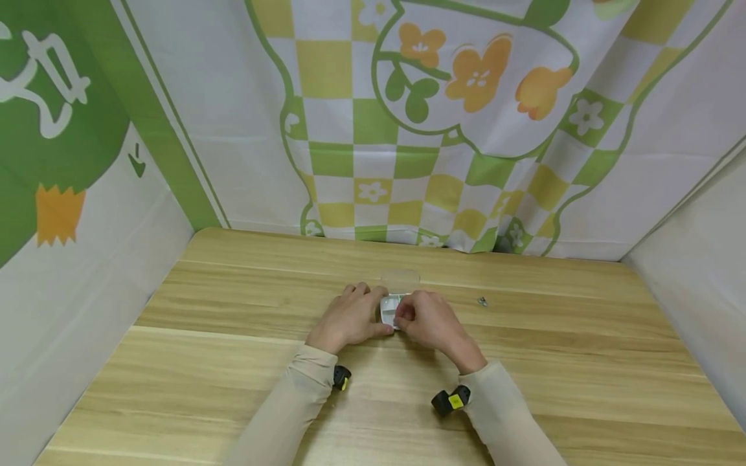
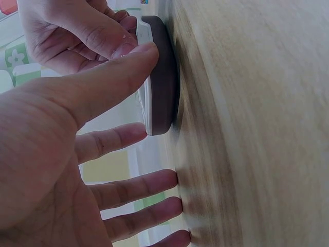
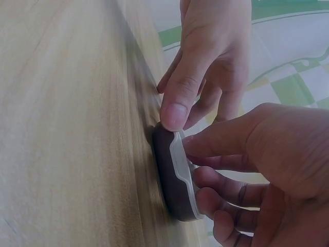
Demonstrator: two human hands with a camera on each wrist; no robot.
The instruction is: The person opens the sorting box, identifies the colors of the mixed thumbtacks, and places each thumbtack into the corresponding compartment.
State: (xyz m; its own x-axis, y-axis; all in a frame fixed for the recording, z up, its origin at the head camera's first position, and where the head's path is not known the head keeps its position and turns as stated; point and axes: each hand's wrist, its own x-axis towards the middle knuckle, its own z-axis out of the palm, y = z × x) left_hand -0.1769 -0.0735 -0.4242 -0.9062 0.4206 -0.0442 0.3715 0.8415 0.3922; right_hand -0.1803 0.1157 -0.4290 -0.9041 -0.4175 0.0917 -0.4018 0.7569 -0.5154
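A small compartment box (image 1: 388, 309) with a white divided inside and a dark outer shell (image 2: 163, 77) lies on the table. Its clear lid (image 1: 400, 279) is folded back on the far side. My left hand (image 1: 351, 317) holds the box's left side between thumb and index finger, while its other fingertips rest on the wood. Over the right part of the box, my right hand (image 1: 428, 318) has its fingers curled, thumb and fingertips down at the white rim (image 3: 181, 162). I cannot tell what, if anything, those fingertips pinch.
Some tiny metallic pieces (image 1: 482, 301) lie on the wooden table (image 1: 583, 362) to the right of the box. A patterned curtain (image 1: 408, 162) hangs along the table's far edge. Both forearms wear dark wrist devices (image 1: 450, 400).
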